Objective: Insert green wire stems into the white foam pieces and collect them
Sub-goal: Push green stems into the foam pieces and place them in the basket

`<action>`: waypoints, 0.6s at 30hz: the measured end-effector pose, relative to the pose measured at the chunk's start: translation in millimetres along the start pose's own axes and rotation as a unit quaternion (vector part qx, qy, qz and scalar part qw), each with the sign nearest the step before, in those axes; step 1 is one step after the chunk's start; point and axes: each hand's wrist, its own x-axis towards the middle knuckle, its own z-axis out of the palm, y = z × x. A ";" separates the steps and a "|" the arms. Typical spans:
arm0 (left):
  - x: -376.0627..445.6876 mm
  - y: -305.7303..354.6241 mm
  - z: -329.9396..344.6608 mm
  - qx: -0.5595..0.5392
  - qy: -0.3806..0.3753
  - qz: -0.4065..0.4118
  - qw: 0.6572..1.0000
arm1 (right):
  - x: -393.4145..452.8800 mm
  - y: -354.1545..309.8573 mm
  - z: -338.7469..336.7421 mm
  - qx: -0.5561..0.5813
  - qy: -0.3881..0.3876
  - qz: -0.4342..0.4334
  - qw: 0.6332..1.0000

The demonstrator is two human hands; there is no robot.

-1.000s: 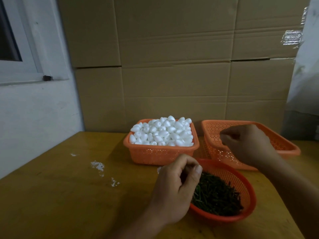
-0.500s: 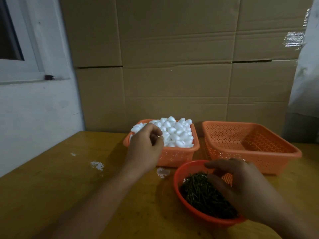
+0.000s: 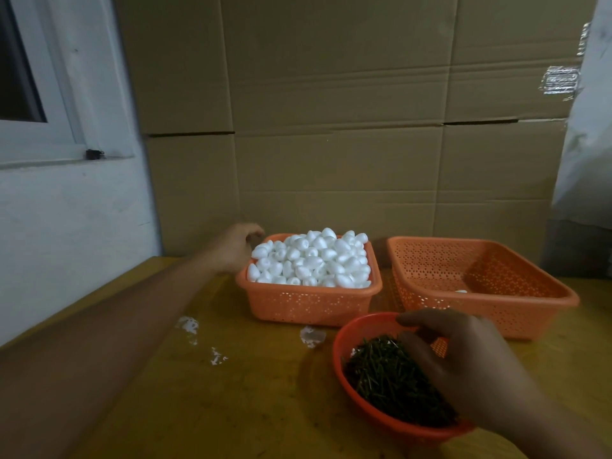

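While the left hand (image 3: 236, 248) curled at the foam pieces' (image 3: 311, 260) far-left edge, grip unclear, the right hand (image 3: 463, 362) hovered loosely spread over the green stems (image 3: 381, 376).

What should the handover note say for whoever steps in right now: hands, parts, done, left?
Left hand: at the far left corner of the foam basket, fingers curled; whether it holds a piece cannot be told.
Right hand: over the round red basket of green wire stems, fingers reaching in; grip hidden.
Foam pieces: heaped full.
Collection basket: one white piece visible inside.
Done: hardly any. Left: nearly the whole heap.
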 end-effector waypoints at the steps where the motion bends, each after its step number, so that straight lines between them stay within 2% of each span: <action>1: 0.9 1.0 0.3 0.002 -0.026 0.001 1.000 | 0.0 -0.2 0.4 -0.003 -0.004 0.000 1.000; 4: 1.4 5.9 2.3 0.013 -0.096 0.005 0.995 | 0.3 0.2 1.2 -0.010 -0.014 0.001 1.000; 7: 2.6 10.6 5.1 0.035 -0.118 0.007 0.992 | 1.1 1.7 1.4 -0.019 -0.020 0.000 1.000; 13: 2.8 11.6 9.5 0.095 -0.072 0.003 0.993 | 1.4 5.6 2.9 -0.039 -0.023 -0.014 0.999; 18: -2.1 15.1 10.4 0.060 -0.029 0.005 0.998 | 1.8 7.5 5.6 -0.040 -0.022 -0.023 0.999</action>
